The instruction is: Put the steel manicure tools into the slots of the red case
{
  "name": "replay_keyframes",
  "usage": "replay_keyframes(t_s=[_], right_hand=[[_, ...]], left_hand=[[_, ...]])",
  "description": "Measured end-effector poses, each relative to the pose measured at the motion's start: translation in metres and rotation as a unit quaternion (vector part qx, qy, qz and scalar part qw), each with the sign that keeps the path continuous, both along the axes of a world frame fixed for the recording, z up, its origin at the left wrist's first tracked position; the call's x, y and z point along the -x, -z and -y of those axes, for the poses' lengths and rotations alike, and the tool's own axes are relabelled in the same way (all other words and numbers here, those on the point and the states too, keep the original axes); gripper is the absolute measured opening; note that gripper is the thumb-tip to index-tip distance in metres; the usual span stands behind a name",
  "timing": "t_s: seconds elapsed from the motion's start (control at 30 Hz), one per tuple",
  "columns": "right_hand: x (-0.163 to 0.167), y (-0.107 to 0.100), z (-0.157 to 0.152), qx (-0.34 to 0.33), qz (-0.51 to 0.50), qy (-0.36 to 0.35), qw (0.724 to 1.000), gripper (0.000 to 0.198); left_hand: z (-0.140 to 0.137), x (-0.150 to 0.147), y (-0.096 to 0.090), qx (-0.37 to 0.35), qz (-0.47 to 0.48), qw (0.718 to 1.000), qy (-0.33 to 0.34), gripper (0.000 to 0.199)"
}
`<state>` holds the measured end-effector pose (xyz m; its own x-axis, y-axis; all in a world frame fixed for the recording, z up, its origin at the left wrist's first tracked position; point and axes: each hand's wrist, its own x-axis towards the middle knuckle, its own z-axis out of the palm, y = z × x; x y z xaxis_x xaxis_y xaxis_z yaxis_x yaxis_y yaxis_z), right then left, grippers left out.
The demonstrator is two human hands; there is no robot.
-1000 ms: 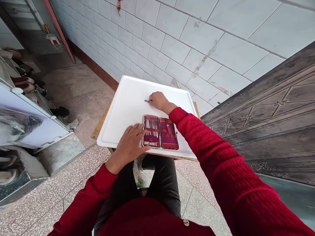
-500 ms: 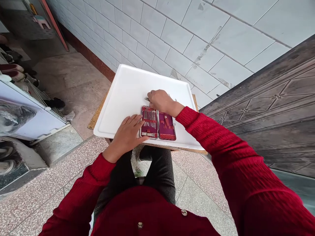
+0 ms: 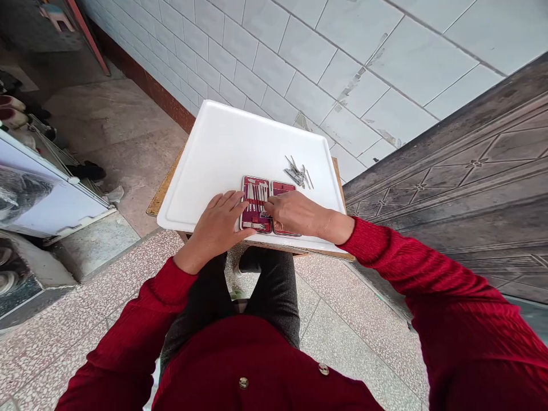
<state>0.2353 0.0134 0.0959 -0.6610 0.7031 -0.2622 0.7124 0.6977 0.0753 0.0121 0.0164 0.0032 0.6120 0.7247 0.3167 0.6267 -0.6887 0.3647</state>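
Note:
An open manicure case (image 3: 244, 212) with a dark red lining lies near the front edge of a white tray (image 3: 192, 171). Slim silver tools are strapped upright in its left half, and a nail clipper (image 3: 253, 226) lies along the bottom there. My left hand (image 3: 218, 225) rests at the case's left side, fingers stretched out, fingertips and thumb touching its edge. My right hand (image 3: 299, 214) covers much of the right half. Its fingertips are pinched on a small silver tool (image 3: 264, 214) over the left half; its exact kind is hidden.
Several loose metal tools (image 3: 298, 173) lie in a pile on the tray's right side. The tray sits on a wooden table (image 3: 169, 185) against a tiled wall (image 3: 274, 68). A dark panelled door (image 3: 462, 177) stands to the right, a white rack (image 3: 51, 177) to the left.
My right hand has come back from the tray beyond the case to the case's middle, bringing the small silver tool. The loose pile is now uncovered. My left hand stays at the case.

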Motion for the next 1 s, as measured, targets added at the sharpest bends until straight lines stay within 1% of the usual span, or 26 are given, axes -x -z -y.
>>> replay_keyframes(t_s=[0.1,0.2,0.5,0.7,0.87,1.0], right_hand=[[0.004,0.000,0.003,0.017,0.001,-0.010,1.000,0.014],[0.007,-0.001,0.005,0.026,-0.008,-0.003,1.000,0.016],[0.012,0.007,0.004,0.012,-0.017,0.008,1.000,0.008],[0.016,0.009,0.003,0.020,-0.025,0.007,0.999,0.010],[0.011,0.015,0.000,0.034,-0.092,0.003,0.995,0.017],[0.002,0.029,0.003,0.046,-0.181,0.011,0.982,0.024]], left_hand=[[0.000,0.000,-0.001,0.001,0.000,1.000,0.001,0.063],[0.001,0.000,-0.001,-0.009,-0.008,1.000,-0.001,0.062],[0.002,-0.001,0.001,-0.006,-0.009,1.000,-0.007,0.062],[0.002,0.000,0.001,-0.006,-0.010,1.000,-0.003,0.063],[0.001,0.000,0.000,0.004,-0.004,1.000,0.002,0.060],[0.001,0.000,-0.002,-0.002,-0.011,1.000,-0.001,0.061]])
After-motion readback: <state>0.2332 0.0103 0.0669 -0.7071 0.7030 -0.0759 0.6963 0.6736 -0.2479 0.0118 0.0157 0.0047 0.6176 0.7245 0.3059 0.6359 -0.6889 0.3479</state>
